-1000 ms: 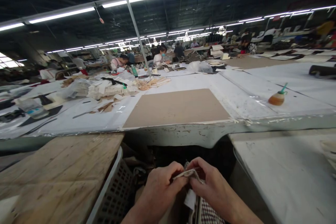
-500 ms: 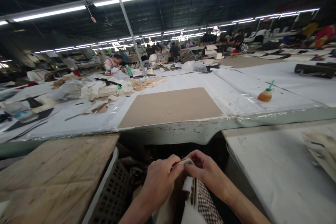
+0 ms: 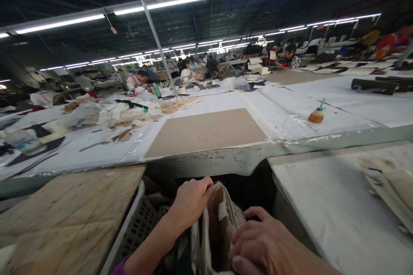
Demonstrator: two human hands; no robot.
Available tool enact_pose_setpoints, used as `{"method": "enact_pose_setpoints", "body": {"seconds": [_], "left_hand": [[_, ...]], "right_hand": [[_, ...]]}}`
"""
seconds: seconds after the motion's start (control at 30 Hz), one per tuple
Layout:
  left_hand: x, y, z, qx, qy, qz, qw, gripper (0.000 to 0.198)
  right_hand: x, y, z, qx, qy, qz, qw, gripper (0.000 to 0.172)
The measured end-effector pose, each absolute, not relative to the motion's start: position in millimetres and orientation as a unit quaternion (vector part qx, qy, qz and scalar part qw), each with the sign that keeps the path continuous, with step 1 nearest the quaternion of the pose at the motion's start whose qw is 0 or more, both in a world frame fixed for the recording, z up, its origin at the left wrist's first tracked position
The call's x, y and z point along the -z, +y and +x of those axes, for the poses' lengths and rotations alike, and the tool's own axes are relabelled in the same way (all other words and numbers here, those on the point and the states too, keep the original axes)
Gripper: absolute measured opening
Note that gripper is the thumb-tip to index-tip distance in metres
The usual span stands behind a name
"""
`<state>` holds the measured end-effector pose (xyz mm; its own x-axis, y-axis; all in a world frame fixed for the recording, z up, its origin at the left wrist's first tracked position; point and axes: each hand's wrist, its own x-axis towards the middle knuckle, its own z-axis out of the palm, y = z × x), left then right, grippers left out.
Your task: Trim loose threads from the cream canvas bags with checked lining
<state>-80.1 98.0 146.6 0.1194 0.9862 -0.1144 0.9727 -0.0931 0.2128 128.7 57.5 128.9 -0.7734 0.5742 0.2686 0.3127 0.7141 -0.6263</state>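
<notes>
An unfinished fabric bag (image 3: 215, 219) stands low in front of me, its beige inside facing up and a checked outer side showing on the right. My left hand (image 3: 191, 201) pinches the far end of its rim, where loose threads stick up. Over the right-hand rim, nearer to me, my right hand (image 3: 260, 238) has its fingers curled round the edge. A white tag-like piece (image 3: 222, 209) shows inside the opening. The lower part of the bag is out of view.
A plastic basket (image 3: 137, 223) stands left of the bag, beside a brown-covered board (image 3: 71, 210). On the long table are a brown sheet (image 3: 206, 133), an amber bottle (image 3: 316, 116) and fabric scraps (image 3: 119, 114). A pale side table (image 3: 319, 180) stands right. Several people work beyond.
My right hand has left the far end of the rim and come back toward me along the right side. The bag's opening is wider. My left hand still pinches the far end.
</notes>
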Motion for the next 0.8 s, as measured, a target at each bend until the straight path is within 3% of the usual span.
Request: {"method": "enact_pose_setpoints", "body": {"seconds": [0.1, 0.2, 0.27, 0.33, 0.43, 0.53, 0.8], "left_hand": [[-155, 85, -83, -0.012, 0.655, 0.745, 0.126, 0.027], [-155, 76, -85, -0.050, 0.638, 0.749, 0.170, 0.016], [-151, 74, -87, -0.118, 0.598, 0.760, 0.224, 0.035], [-149, 74, -90, -0.161, 0.549, 0.770, 0.282, 0.053], [-155, 74, -94, -0.151, 0.523, 0.768, 0.337, 0.061], [-165, 73, -99, -0.121, 0.531, 0.760, 0.353, 0.052], [-151, 74, -115, -0.142, 0.577, 0.725, 0.350, 0.023]], "right_hand": [[-108, 52, 135, -0.131, -0.949, -0.245, 0.148, 0.021], [-80, 41, 128, -0.002, -0.923, -0.323, 0.209, 0.026], [-61, 34, 120, 0.036, -0.879, -0.395, 0.265, 0.010], [-46, 31, 113, 0.025, -0.835, -0.457, 0.306, 0.006], [-32, 34, 110, -0.028, -0.771, -0.519, 0.368, 0.026], [-24, 40, 111, -0.091, -0.735, -0.545, 0.393, 0.038], [-26, 48, 108, -0.156, -0.773, -0.490, 0.370, 0.028]]}}
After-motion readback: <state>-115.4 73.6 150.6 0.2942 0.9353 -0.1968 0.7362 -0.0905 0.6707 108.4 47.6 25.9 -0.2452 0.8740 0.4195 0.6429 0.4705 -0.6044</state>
